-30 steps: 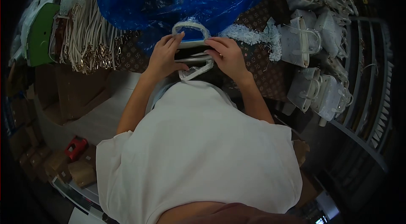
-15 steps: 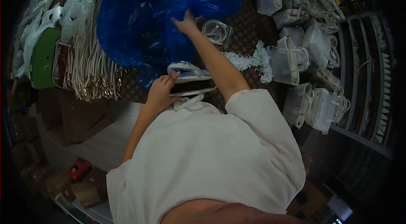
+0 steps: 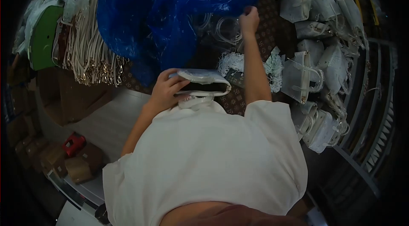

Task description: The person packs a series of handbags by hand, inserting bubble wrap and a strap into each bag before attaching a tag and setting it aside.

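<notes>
My left hand (image 3: 167,90) grips the left end of a white handbag (image 3: 223,91) in front of my body. The bag's mouth gapes and shows a dark inside; clear wrap covers its handles. Stretched out to the far right, my right hand (image 3: 249,20) is closed at the edge of a large blue plastic bag (image 3: 136,17), apparently pinching its film; its fingertips are partly hidden. Beside that wrist, clear coiled tubing (image 3: 229,30) in a plastic bag lies partly under the blue film. White stringed tags (image 3: 230,62) lie below it.
Many white straps with gold clasps (image 3: 91,47) hang at the left beside a green panel (image 3: 44,38). Several wrapped white handbags (image 3: 296,76) crowd the right side near a metal rack (image 3: 362,140). A red stool (image 3: 74,143) and cardboard boxes (image 3: 81,168) are on the floor.
My right hand has moved right from the middle of the blue plastic bag, and its film now spreads over part of the tubing. The white handbag's near handle and flap have shifted under my left hand.
</notes>
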A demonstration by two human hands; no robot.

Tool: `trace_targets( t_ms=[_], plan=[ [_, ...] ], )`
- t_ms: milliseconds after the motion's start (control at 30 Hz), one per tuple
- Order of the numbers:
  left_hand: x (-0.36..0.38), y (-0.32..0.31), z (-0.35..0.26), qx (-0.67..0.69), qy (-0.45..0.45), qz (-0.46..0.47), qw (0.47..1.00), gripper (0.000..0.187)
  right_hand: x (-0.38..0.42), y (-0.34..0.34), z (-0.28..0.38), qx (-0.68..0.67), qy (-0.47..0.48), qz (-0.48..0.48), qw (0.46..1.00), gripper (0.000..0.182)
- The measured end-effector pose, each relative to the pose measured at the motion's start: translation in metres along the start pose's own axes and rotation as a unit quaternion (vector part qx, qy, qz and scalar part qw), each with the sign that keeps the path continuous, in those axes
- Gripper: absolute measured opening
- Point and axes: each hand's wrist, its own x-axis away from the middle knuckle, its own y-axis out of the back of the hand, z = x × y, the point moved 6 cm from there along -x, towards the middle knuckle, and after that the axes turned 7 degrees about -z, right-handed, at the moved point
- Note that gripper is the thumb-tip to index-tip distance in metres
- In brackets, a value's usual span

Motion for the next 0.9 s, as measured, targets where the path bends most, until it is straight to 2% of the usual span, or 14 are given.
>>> trace_targets(
  t_ms=[33, 67, 133, 233, 267, 333, 367, 533, 567, 667, 733, 767, 833, 900],
  plan=[
    [0.003, 0.002, -0.001, -0.002, -0.022, -0.028, 0.999, 0.049, 0.001, -0.003, -0.023, 0.086, 0.023, 0.067, 0.994, 0.028],
    [0.006, 0.004, -0.002, -0.004, -0.046, -0.056, 0.997, 0.047, 0.008, 0.0, -0.036, 0.088, 0.023, 0.074, 0.993, 0.028],
    [0.012, -0.001, -0.002, -0.001, -0.056, -0.056, 0.997, 0.047, 0.024, 0.0, -0.039, 0.012, 0.147, 0.116, 0.982, 0.043],
    [0.006, 0.004, -0.004, -0.05, 0.005, 0.015, 0.999, 0.068, 0.044, -0.003, -0.044, 0.101, 0.139, 0.243, 0.955, 0.043],
    [0.004, 0.005, -0.004, -0.052, 0.014, 0.016, 0.998, 0.068, 0.044, 0.004, -0.035, 0.098, 0.141, 0.251, 0.953, 0.043],
    [0.002, 0.006, 0.003, -0.028, 0.047, 0.015, 0.998, 0.083, 0.045, 0.016, -0.026, 0.058, 0.009, 0.363, 0.93, 0.036],
    [0.003, 0.004, 0.006, -0.03, 0.045, 0.029, 0.998, 0.093, 0.044, 0.034, -0.01, 0.04, 0.022, 0.355, 0.934, 0.033],
    [0.001, -0.004, 0.013, 0.054, 0.155, 0.059, 0.985, 0.101, 0.071, 0.145, 0.083, -0.234, 0.087, 0.271, 0.93, 0.019],
    [0.001, -0.004, 0.013, 0.093, 0.177, 0.068, 0.977, 0.105, 0.082, 0.161, 0.093, -0.232, 0.093, 0.275, 0.929, 0.019],
    [-0.001, -0.002, 0.012, 0.111, 0.202, 0.085, 0.969, 0.107, 0.119, 0.177, 0.119, -0.169, 0.186, 0.295, 0.922, 0.013],
    [0.002, -0.004, 0.014, 0.119, 0.158, 0.042, 0.979, 0.107, 0.159, 0.165, 0.13, -0.064, 0.391, 0.339, 0.853, 0.017],
    [0.003, -0.001, 0.012, 0.124, 0.116, 0.004, 0.986, 0.106, 0.168, 0.161, 0.135, -0.064, 0.396, 0.338, 0.851, 0.017],
    [0.003, -0.001, 0.011, 0.138, 0.13, 0.016, 0.982, 0.106, 0.199, 0.134, 0.132, 0.164, 0.461, 0.443, 0.751, 0.02],
    [0.004, -0.003, 0.008, 0.15, 0.149, 0.026, 0.977, 0.106, 0.216, 0.114, 0.14, 0.19, 0.452, 0.495, 0.717, 0.019]
  ],
)
